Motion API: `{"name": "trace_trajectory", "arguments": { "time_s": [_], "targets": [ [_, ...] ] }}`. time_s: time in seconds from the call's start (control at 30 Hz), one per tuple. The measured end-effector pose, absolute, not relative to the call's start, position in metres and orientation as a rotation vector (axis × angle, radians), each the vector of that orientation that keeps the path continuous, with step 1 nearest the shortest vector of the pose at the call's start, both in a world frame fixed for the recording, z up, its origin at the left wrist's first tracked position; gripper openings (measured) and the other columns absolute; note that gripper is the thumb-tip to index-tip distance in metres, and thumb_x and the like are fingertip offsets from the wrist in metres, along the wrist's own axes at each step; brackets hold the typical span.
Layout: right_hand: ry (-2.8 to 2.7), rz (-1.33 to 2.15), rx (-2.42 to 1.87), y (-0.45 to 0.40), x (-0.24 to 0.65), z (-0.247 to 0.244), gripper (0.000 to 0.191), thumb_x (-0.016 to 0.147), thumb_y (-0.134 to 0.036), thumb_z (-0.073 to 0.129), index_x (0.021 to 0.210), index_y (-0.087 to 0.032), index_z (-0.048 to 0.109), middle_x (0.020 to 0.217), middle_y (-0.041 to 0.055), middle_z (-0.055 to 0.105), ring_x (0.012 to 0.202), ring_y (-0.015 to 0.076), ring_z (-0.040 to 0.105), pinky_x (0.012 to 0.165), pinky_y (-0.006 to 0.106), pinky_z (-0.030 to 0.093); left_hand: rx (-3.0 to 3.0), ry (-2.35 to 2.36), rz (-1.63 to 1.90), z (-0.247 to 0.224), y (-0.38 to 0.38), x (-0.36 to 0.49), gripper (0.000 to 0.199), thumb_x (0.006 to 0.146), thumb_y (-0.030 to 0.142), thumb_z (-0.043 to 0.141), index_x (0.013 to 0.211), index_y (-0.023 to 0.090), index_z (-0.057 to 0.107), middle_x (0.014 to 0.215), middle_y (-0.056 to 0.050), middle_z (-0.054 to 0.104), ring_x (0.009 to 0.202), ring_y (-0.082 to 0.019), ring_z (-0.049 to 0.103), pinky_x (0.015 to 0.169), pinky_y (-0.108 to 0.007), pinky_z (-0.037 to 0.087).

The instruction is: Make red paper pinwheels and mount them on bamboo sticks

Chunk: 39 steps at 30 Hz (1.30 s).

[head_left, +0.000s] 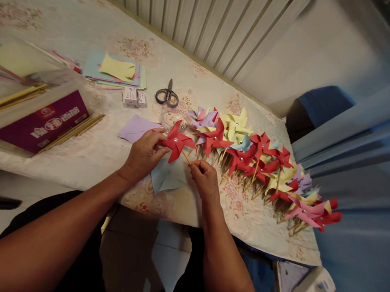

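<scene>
Between my two hands is a red paper pinwheel (176, 140) on a thin wooden stick. My left hand (146, 153) pinches one of its blades at the left. The fingers of my right hand (204, 177) are closed round the lower part of the stick. Beneath the pinwheel lies a light blue paper piece (167, 176) with cuts in it. Purple paper squares (136, 129) rest just beyond my left hand, and a clear container of small metal pieces (183, 126) stands behind the pinwheel.
Many finished pinwheels (262, 144) lie in a long row at the right. Black scissors (167, 97), small white boxes (131, 97) and a stack of coloured paper (111, 72) are farther back. A plastic bag with a purple label (41, 122) and wooden sticks (74, 132) lie left.
</scene>
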State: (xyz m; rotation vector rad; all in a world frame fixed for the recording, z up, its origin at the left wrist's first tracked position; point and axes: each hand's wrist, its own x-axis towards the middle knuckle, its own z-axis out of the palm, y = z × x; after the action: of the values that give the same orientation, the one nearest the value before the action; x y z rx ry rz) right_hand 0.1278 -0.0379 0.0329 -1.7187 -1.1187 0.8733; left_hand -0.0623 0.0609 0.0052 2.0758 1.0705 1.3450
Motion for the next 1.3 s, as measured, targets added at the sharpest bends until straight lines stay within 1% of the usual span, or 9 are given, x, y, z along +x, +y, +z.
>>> {"name": "trace_trajectory", "arguments": {
  "time_s": [0.1, 0.3, 0.5, 0.8, 0.9, 1.1, 1.3],
  "targets": [
    [-1.112, 0.892, -1.722, -0.0376, 0.1274, 0.0325, 0.026, 0.075, -0.046, 0.058, 0.074, -0.021, 0.066, 0.059, -0.0042, 0.049, 0.057, 0.0130, 0.044, 0.056, 0.026, 0.034, 2.095, 1.073, 1.353, 0.0072, 0.0613, -0.0627, 0.014, 0.082, 0.022, 0.071, 0.095, 0.020, 0.066, 0.123, -0.009, 0.070, 0.105, -0.022, 0.068, 0.085, -0.036, 0.059],
    [-1.101, 0.915, -1.713, -0.0376, 0.1275, 0.0314, 0.026, 0.075, -0.046, 0.059, 0.074, -0.021, 0.067, 0.058, -0.0046, 0.048, 0.056, 0.0124, 0.043, 0.055, 0.026, 0.032, 2.078, 1.054, 1.355, 0.0095, 0.0605, -0.0619, 0.010, 0.081, 0.019, 0.071, 0.091, 0.019, 0.068, 0.120, -0.010, 0.071, 0.102, -0.021, 0.068, 0.083, -0.033, 0.058],
    [-1.091, 0.948, -1.705, -0.0378, 0.1272, 0.0333, 0.026, 0.075, -0.045, 0.060, 0.075, -0.021, 0.066, 0.056, -0.0057, 0.046, 0.053, 0.0115, 0.041, 0.053, 0.026, 0.030, 2.017, 1.046, 1.360, 0.0109, 0.0606, -0.0618, 0.010, 0.081, 0.021, 0.073, 0.089, 0.020, 0.069, 0.118, -0.008, 0.071, 0.098, -0.020, 0.068, 0.082, -0.034, 0.058],
    [-1.091, 0.949, -1.697, -0.0383, 0.1275, 0.0326, 0.024, 0.076, -0.044, 0.061, 0.075, -0.021, 0.067, 0.055, -0.0055, 0.048, 0.053, 0.0115, 0.041, 0.052, 0.025, 0.030, 1.929, 1.010, 1.353, 0.0095, 0.0623, -0.0609, 0.008, 0.080, 0.027, 0.073, 0.086, 0.024, 0.071, 0.115, -0.006, 0.072, 0.095, -0.020, 0.069, 0.076, -0.034, 0.058],
    [-1.092, 0.951, -1.687, -0.0384, 0.1269, 0.0334, 0.024, 0.076, -0.044, 0.061, 0.075, -0.021, 0.067, 0.055, -0.0056, 0.047, 0.053, 0.0114, 0.041, 0.052, 0.025, 0.030, 1.935, 1.014, 1.355, 0.0097, 0.0620, -0.0608, 0.007, 0.080, 0.026, 0.073, 0.085, 0.023, 0.071, 0.115, -0.007, 0.072, 0.094, -0.020, 0.068, 0.076, -0.032, 0.057],
    [-1.081, 0.967, -1.666, -0.0381, 0.1240, 0.0355, 0.024, 0.074, -0.044, 0.061, 0.073, -0.021, 0.065, 0.055, -0.0056, 0.047, 0.052, 0.0112, 0.041, 0.052, 0.026, 0.030, 1.970, 0.993, 1.352, 0.0132, 0.0611, -0.0614, 0.008, 0.081, 0.026, 0.073, 0.082, 0.020, 0.069, 0.116, -0.008, 0.072, 0.086, -0.016, 0.066, 0.071, -0.029, 0.055],
    [-1.089, 0.968, -1.685, -0.0379, 0.1234, 0.0350, 0.023, 0.074, -0.044, 0.061, 0.072, -0.021, 0.065, 0.055, -0.0052, 0.048, 0.053, 0.0116, 0.042, 0.052, 0.026, 0.031, 1.979, 1.013, 1.334, 0.0151, 0.0611, -0.0618, 0.010, 0.082, 0.028, 0.072, 0.079, 0.020, 0.067, 0.116, -0.008, 0.072, 0.097, -0.019, 0.067, 0.076, -0.030, 0.057]
  ]
}}
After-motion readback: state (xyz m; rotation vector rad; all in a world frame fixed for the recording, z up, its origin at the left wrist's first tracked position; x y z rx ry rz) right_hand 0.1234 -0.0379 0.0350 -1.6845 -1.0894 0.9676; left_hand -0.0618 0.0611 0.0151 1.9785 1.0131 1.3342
